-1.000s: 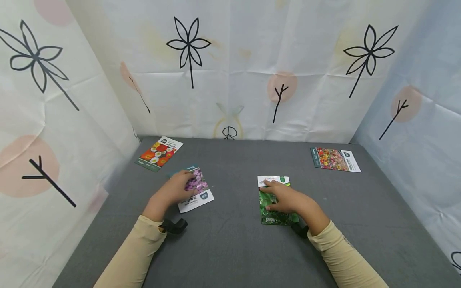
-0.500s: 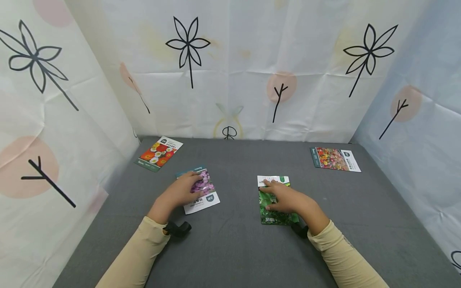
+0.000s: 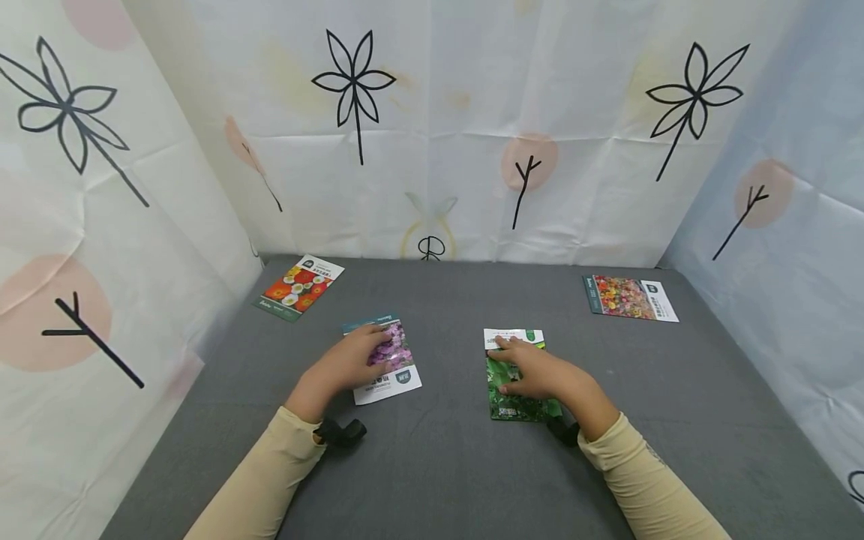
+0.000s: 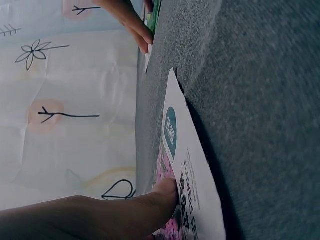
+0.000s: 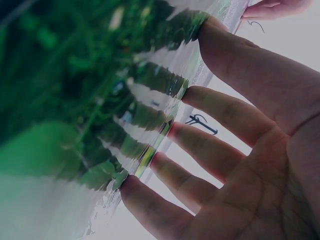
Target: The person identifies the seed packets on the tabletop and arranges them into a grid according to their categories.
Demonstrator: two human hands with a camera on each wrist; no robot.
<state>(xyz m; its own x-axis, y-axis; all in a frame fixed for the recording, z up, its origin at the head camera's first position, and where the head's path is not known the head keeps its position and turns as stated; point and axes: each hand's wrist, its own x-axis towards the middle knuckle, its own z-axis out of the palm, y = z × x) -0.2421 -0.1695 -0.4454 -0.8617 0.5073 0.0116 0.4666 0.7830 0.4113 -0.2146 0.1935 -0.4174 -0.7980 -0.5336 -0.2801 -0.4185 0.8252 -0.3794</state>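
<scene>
In the head view my left hand [image 3: 349,363] lies over a seed packet with purple flowers [image 3: 400,351], its fingers relaxed across the print. The left wrist view has the thumb [image 4: 161,200] down on this packet's white end [image 4: 195,165], printed "FLOWERS SEE…". Right of it my right hand [image 3: 536,373] touches a green leafy seed packet [image 3: 506,407] with spread fingertips. Up close in the right wrist view, the fingers and thumb meet the glossy surface of that packet [image 5: 65,115]. Each hand hides part of its packet.
A packet with red and orange flowers [image 3: 300,289] lies at the table's back left. At the back right lies another with mixed blossoms [image 3: 624,298]. The grey table [image 3: 432,465] is bordered by patterned white cloth walls [image 3: 432,97].
My left hand and the purple-flower packet have moved right along the table, and the packet has turned slightly. My right hand and the green packet have stayed in place.
</scene>
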